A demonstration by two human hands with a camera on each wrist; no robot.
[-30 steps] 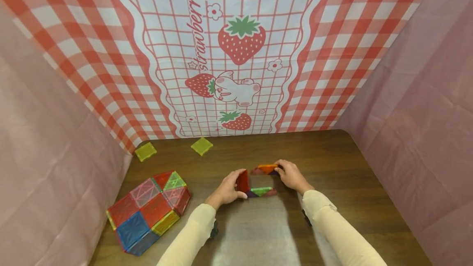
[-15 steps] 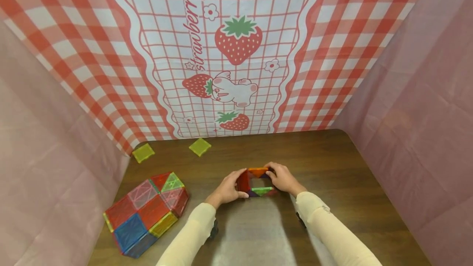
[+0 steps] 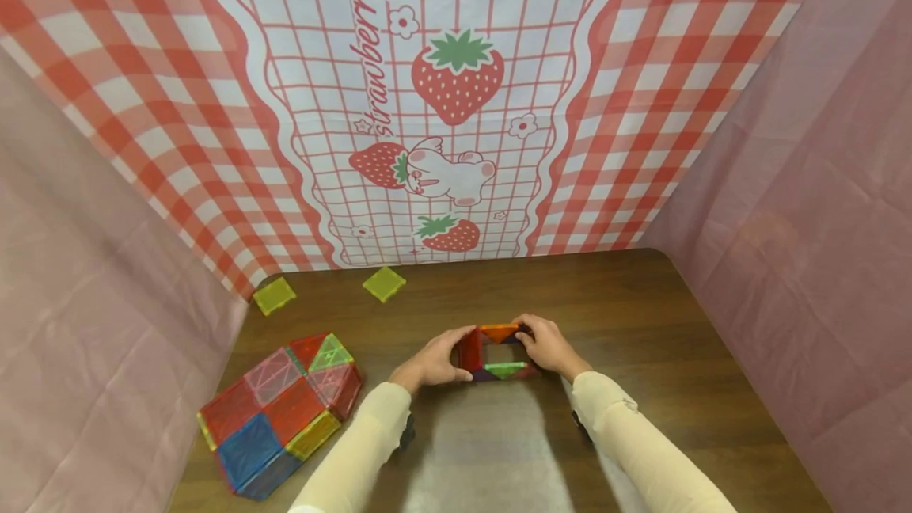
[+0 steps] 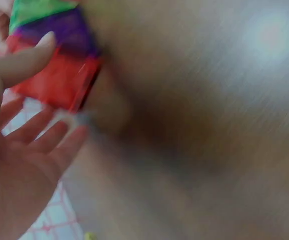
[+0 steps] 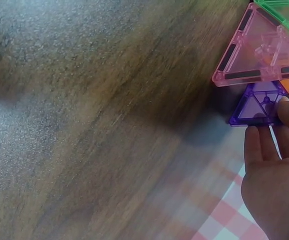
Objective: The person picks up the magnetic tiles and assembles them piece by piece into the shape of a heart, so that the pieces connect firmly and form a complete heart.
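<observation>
My left hand point(image 3: 435, 359) spans an upright red square magnetic tile point(image 3: 471, 349), its thumb at the near corner and its fingers reaching to the far one. In the left wrist view the thumb lies across a purple triangular tile point(image 4: 67, 31) beside the red one. My right hand point(image 3: 547, 345) pinches another purple triangular tile point(image 5: 262, 102) between thumb and fingers. That tile belongs to the far row with an orange triangular tile point(image 3: 499, 332). A green triangular tile point(image 3: 506, 370) and a pink triangular tile point(image 5: 259, 52) stand in the near row. The two rows run rightward from the red tile.
At the left of the wooden table point(image 3: 606, 291) sits a block built of colourful magnetic tiles point(image 3: 288, 398). Two yellow square tiles, a left one point(image 3: 274, 296) and a right one point(image 3: 385, 284), lie flat near the back. A strawberry-patterned cloth point(image 3: 456, 180) hangs behind.
My right hand has moved left, bringing the far row with the orange tile against the red tile. My left hand has stayed around the red tile, with only a slight shift.
</observation>
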